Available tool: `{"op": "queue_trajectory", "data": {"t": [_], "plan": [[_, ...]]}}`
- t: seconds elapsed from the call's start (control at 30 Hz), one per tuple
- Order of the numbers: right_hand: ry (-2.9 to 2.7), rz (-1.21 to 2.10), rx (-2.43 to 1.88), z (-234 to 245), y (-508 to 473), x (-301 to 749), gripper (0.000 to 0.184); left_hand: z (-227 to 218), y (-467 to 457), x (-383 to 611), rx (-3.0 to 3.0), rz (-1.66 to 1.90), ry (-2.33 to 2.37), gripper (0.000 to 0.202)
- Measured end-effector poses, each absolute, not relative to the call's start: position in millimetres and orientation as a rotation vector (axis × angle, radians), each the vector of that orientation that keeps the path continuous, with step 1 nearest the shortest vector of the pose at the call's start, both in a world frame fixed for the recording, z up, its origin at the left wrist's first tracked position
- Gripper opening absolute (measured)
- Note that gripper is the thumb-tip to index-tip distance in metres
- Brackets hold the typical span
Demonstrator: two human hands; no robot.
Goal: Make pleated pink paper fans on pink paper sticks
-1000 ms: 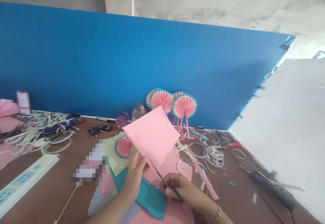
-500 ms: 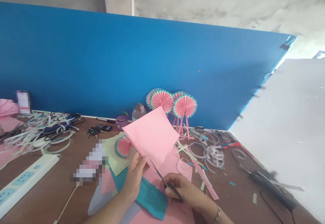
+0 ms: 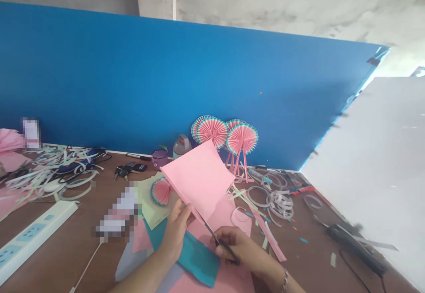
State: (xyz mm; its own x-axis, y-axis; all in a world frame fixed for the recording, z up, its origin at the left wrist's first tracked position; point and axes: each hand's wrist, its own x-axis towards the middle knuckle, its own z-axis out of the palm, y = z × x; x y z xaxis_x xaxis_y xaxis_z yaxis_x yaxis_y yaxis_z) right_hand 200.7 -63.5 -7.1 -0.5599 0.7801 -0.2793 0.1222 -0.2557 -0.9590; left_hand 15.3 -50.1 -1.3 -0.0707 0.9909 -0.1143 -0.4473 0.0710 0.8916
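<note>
My left hand (image 3: 179, 224) pinches the lower left edge of a pink paper sheet (image 3: 202, 175), which is held up at a tilt. In my right hand (image 3: 234, 248) is a pair of black-handled scissors (image 3: 226, 248), fingers wrapped round the handles. Their blades meet the sheet's lower edge, just right of my left fingers. Beneath my hands lie a teal sheet (image 3: 199, 257) and more pink paper (image 3: 239, 215). Left of the held sheet, a folded pink fan with a teal edge (image 3: 160, 192) rests on pale green paper (image 3: 149, 213).
Finished paper fans (image 3: 242, 138) stand against the blue partition (image 3: 139, 80). Curled paper strips (image 3: 280, 204) lie on the right, near a black glue-gun-like tool (image 3: 357, 246). Leftward are a power strip (image 3: 36, 237), keys (image 3: 124, 171), a purple pot (image 3: 160, 158) and a heap of strips (image 3: 66, 169).
Almost nothing differs. Both hands, the pink sheet and the scissors keep nearly the same place, with the blades still at the sheet's lower edge.
</note>
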Motion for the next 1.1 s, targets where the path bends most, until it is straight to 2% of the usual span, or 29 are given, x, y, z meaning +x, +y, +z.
{"op": "queue_trajectory", "data": {"t": [0.77, 1.1], "plan": [[-1.533, 1.818, -1.13, -5.5, -65.0, 197.5, 0.048, -9.2, -48.2, 16.0, 0.72, 1.386, 0.908, 0.044], [-1.54, 1.826, -1.141, -11.3, -63.0, 201.0, 0.043, -12.5, -39.1, 4.6, 0.714, 1.446, 1.129, 0.031]]}}
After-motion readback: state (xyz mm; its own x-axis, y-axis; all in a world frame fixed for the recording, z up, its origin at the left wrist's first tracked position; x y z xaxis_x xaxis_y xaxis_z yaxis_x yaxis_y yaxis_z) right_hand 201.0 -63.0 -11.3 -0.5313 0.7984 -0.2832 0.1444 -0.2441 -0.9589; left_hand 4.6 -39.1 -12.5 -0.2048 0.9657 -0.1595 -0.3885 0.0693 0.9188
